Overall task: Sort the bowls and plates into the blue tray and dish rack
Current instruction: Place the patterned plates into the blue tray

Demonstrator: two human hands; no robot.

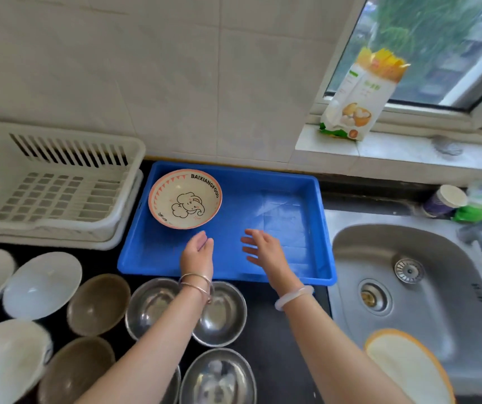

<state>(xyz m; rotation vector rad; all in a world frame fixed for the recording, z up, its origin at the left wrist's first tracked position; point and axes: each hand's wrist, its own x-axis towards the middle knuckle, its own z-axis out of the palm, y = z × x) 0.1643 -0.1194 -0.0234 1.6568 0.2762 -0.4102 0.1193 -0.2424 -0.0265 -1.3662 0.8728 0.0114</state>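
Both hands empty: left hand [197,252] loosely curled, right hand [263,249] spread, over the blue tray [292,182]. Best to lift the near steel bowl [222,313] next, nesting it beside the elephant bowl [185,198]

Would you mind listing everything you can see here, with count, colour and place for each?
Blue tray: one, blue, on the counter against the wall.
Printed bowl: one, cream with a pink rim and an elephant drawing, in the tray's far left corner.
Dish rack: one, white, left of the tray, nothing in it.
White bowls: at least three, white, near left on the counter.
Brown bowls: two, brown, beside the white ones.
Metal bowls: at least three, steel, in front of the tray.
Sink: one, steel, right.
Food bag: one, white and yellow, on the windowsill.
Left hand: over the tray, holding nothing.
Right hand: over the tray, fingers spread, holding nothing.
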